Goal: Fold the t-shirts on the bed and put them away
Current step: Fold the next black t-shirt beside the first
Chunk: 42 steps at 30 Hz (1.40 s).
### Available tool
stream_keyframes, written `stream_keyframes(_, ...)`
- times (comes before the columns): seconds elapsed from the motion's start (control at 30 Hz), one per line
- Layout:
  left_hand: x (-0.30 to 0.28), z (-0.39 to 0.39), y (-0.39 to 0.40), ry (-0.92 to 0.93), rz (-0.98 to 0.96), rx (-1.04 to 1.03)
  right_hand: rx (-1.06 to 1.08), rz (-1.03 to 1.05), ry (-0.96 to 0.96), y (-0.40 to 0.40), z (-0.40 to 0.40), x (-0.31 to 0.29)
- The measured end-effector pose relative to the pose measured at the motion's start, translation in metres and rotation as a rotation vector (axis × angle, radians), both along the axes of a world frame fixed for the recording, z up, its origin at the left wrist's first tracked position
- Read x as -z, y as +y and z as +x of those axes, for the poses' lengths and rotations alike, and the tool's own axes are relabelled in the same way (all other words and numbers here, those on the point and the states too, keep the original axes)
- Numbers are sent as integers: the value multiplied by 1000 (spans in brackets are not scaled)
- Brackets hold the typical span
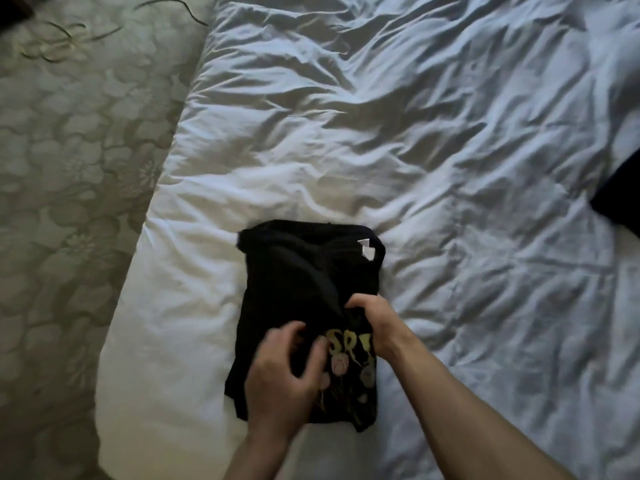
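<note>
- Black t-shirt point(304, 289) lying near-centre on the white duvet point(450, 150), already narrowed to a strip; long axis near-to-far, collar tag point(366, 249) at far end, yellow print point(346, 355) at near end.
- Right hand point(372, 322) pinching a fabric bunch mid-strip, fingers curled round it.
- Left hand point(287, 372) over the near-left part, fingers half-curled and spread; blurred, so grip on cloth cannot be told.
- Both hands at near end; unfolded length running away from them toward the far side.
- Likely next: near half carried far, over toward the collar. Right hand nearer the fold line.
- Risk: bunched cloth under right hand creasing the fold.
- Outward: another dark garment point(620, 199) at right edge, well apart; bare patterned mattress point(69, 168) left of duvet.
</note>
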<state>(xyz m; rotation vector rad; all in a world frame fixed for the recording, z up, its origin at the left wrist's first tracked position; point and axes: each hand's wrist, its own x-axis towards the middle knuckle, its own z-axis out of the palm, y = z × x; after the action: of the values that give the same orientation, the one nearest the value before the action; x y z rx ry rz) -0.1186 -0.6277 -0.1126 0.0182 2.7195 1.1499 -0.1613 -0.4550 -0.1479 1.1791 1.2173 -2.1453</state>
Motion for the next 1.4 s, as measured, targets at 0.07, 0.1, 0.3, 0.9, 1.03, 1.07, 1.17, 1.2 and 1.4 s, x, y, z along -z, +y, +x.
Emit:
stream_keyframes(0.07, 19, -31, -13, -28, -36, -175, -20, -44, 7, 10, 2, 5)
stream_keyframes(0.1, 28, -47, -19, -69, -64, -211, -26, -84, 31, 14, 2, 4)
stream_keyframes(0.3, 58, -122, -19, -195, -26, -139, 26, -38, 185, 34, -33, 17)
stream_keyframes(0.9, 74, -172, -18, -296, 610, -285, 4, 304, 209, 37, -76, 21)
stream_keyframes(1.03, 71, -181, -23, -222, 574, -261, 126, 365, 319, 30, -62, 16)
stream_keyframes(1.07, 70, -185, -22, -191, 552, -235, 168, 384, 322, 27, -56, 17)
stream_keyframes(1.17, 70, -203, -14, -99, 409, -138, 250, 530, 267, 18, -43, 38)
stream_keyframes(1.2, 73, -208, -10, -81, 350, -110, 256, 581, 218, 17, -42, 45)
stream_keyframes(1.4, 83, -191, -13, 14, 34, -120, 64, 822, 60, 12, -29, 33)
